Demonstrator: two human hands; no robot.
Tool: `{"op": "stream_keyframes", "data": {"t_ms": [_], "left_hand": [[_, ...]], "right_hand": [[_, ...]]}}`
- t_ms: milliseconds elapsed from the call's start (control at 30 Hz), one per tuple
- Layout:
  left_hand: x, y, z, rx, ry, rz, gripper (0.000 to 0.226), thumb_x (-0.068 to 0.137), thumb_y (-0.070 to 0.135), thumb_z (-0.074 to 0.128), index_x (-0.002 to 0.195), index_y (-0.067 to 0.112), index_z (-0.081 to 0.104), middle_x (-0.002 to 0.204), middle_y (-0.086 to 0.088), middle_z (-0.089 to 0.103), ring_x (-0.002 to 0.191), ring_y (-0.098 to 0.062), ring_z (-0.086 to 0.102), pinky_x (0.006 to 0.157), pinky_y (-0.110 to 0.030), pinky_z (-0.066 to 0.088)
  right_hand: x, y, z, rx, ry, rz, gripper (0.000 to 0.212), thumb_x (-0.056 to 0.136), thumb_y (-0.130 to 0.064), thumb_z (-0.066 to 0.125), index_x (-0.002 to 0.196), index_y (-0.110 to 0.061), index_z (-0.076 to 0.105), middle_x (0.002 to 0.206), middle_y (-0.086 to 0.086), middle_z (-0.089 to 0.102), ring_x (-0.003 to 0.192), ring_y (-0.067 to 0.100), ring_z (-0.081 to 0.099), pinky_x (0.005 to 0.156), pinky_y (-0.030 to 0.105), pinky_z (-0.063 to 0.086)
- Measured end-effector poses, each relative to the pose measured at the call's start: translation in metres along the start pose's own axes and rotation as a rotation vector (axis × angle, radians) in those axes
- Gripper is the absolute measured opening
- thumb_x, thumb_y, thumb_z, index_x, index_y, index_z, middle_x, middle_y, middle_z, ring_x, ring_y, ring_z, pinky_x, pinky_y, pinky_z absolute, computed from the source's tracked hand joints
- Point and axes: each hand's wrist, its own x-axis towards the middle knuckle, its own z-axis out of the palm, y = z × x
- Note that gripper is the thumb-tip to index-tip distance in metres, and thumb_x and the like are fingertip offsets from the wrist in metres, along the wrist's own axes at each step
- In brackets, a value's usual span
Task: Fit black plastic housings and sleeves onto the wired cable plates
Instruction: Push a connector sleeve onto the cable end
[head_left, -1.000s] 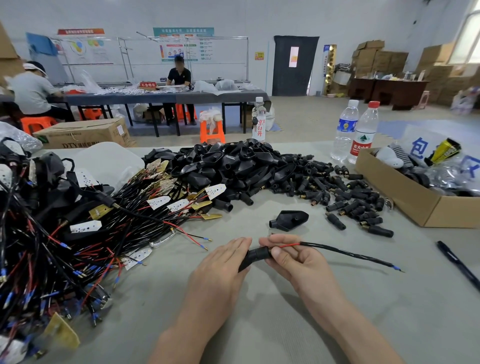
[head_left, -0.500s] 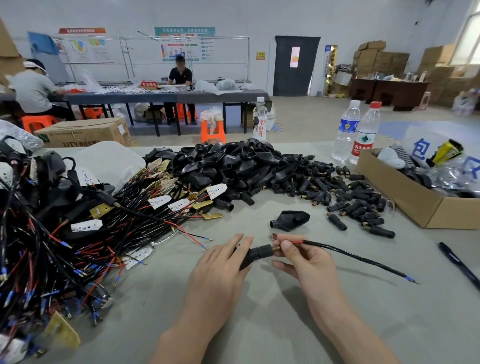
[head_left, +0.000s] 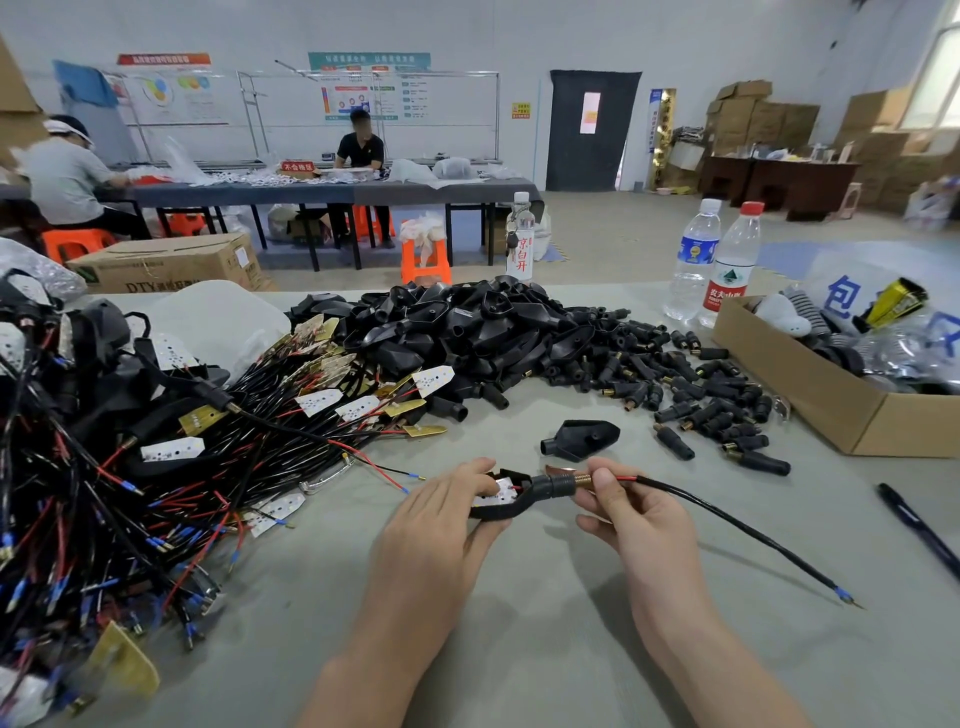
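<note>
My left hand (head_left: 441, 525) grips a black plastic housing (head_left: 511, 501) that has a white cable plate seated inside it. A brass threaded end sticks out of the housing's neck. My right hand (head_left: 631, 512) pinches the black cable (head_left: 737, 527) right beside that brass end; the cable trails off to the right and ends in a blue ferrule. One loose housing (head_left: 582, 439) lies just beyond my hands. Behind it spreads a heap of black housings (head_left: 467, 322), with small black sleeves (head_left: 701, 395) scattered to its right. Wired cable plates (head_left: 156, 457) are piled on the left.
A cardboard box (head_left: 831, 395) of bags and parts stands at the right. Two water bottles (head_left: 711, 260) and a third bottle (head_left: 519, 239) stand at the table's far edge. A black pen (head_left: 919, 525) lies at the right. Two people sit at a far table.
My hands have drawn apart: the left has tilted the housing so the plate inside shows, and the brass end is further exposed between housing and right fingers. The cable's free end swung toward me.
</note>
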Motion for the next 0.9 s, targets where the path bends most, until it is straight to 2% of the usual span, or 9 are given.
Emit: {"op": "stream_keyframes", "data": {"t_ms": [67,167,300,500,633,733,900], "left_hand": [[-0.0007,-0.001,0.0002,-0.006,-0.008,-0.002,0.022,0.09,0.043,0.057,0.103,0.026,0.061,0.126,0.016,0.063,0.107,-0.006,0.062,0.09,-0.02,0.044],[-0.0017,-0.004,0.0014,-0.009,-0.013,-0.003,0.018,0.086,0.031,0.069,0.101,0.026,0.061,0.122,0.017,0.063,0.101,-0.012,0.064,0.084,-0.022,0.046],[-0.0021,-0.0052,0.0005,-0.036,-0.006,0.005,0.023,0.086,0.025,0.073,0.103,0.027,0.058,0.121,0.017,0.061,0.104,-0.011,0.064,0.078,-0.029,0.054],[-0.0009,-0.0035,-0.0003,-0.064,0.017,0.03,0.019,0.086,0.026,0.068,0.103,0.027,0.058,0.12,0.02,0.062,0.106,-0.008,0.064,0.082,-0.025,0.052],[-0.0018,-0.0039,0.0003,-0.084,-0.014,-0.016,0.024,0.088,0.024,0.072,0.106,0.029,0.057,0.122,0.023,0.059,0.108,-0.005,0.061,0.084,-0.024,0.05],[-0.0013,-0.0013,-0.0021,-0.097,-0.04,-0.065,0.035,0.088,0.035,0.066,0.118,0.036,0.048,0.123,0.024,0.056,0.112,-0.002,0.057,0.088,-0.02,0.045],[-0.0006,0.0011,-0.0041,-0.104,-0.094,-0.082,0.049,0.085,0.052,0.061,0.127,0.03,0.047,0.124,0.018,0.054,0.115,-0.006,0.054,0.094,-0.028,0.045]], "right_hand": [[-0.0006,-0.0002,0.0004,0.0,-0.004,0.002,0.014,0.099,-0.012,0.057,0.101,-0.013,0.071,0.085,-0.007,0.078,0.081,0.007,0.074,0.059,0.015,0.054],[-0.001,-0.0003,0.0014,0.008,-0.007,0.01,0.014,0.098,-0.012,0.057,0.101,-0.011,0.071,0.084,-0.003,0.077,0.08,0.008,0.074,0.061,0.016,0.055],[-0.0011,-0.0018,0.002,0.014,-0.015,0.009,0.014,0.098,-0.012,0.056,0.101,-0.01,0.07,0.084,-0.001,0.077,0.08,0.01,0.074,0.062,0.015,0.055],[-0.0037,-0.0032,0.0013,-0.002,-0.021,-0.015,0.014,0.098,-0.013,0.056,0.101,-0.009,0.07,0.087,0.001,0.078,0.08,0.01,0.074,0.063,0.015,0.055],[-0.0033,-0.0035,0.0018,0.018,-0.017,-0.006,0.014,0.098,-0.012,0.057,0.1,-0.008,0.069,0.084,0.001,0.078,0.079,0.01,0.074,0.063,0.015,0.055],[-0.0024,-0.0019,0.003,0.014,-0.023,0.009,0.014,0.098,-0.011,0.056,0.101,-0.008,0.069,0.083,-0.002,0.077,0.08,0.009,0.073,0.064,0.015,0.055],[0.0005,0.0,0.0004,0.035,0.012,0.01,0.015,0.099,-0.011,0.055,0.102,-0.007,0.07,0.089,0.004,0.075,0.081,0.009,0.073,0.066,0.016,0.056]]}}
